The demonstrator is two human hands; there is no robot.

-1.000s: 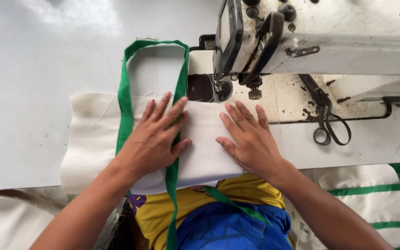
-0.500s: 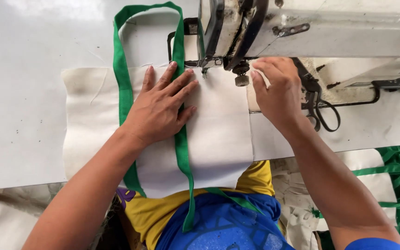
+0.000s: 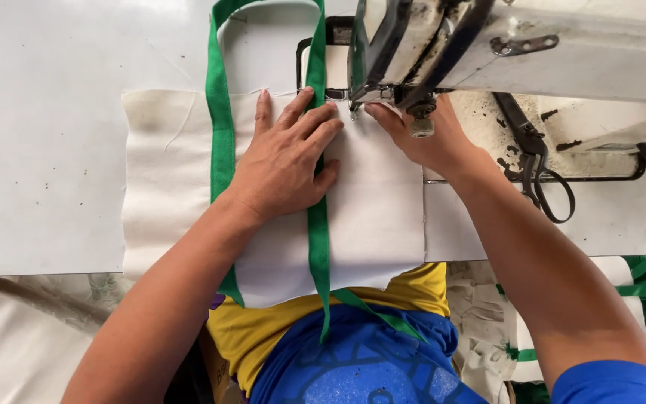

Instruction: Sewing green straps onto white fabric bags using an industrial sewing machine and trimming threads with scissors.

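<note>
A cream cloth panel point(image 3: 166, 172) lies flat on the white sewing table point(image 3: 46, 135), with a green strap point(image 3: 220, 127) looped over it and trailing off the near edge. My left hand point(image 3: 285, 161) presses flat on the cloth and on the strap's right run, fingers spread. My right hand point(image 3: 424, 138) rests on the cloth's top right corner, just under the sewing machine head point(image 3: 502, 45), fingertips next to the presser foot point(image 3: 353, 101). Part of that hand is hidden by the machine.
Black scissors point(image 3: 536, 168) lie on the machine bed to the right of my right hand. More cream and green cloth point(image 3: 637, 292) hangs below the table edge at the right. The table's near edge crosses the lower frame.
The cloth and strap have slid up towards the machine. My right hand moved from flat on the cloth up to the needle area, then settled on the cloth under the machine head.
</note>
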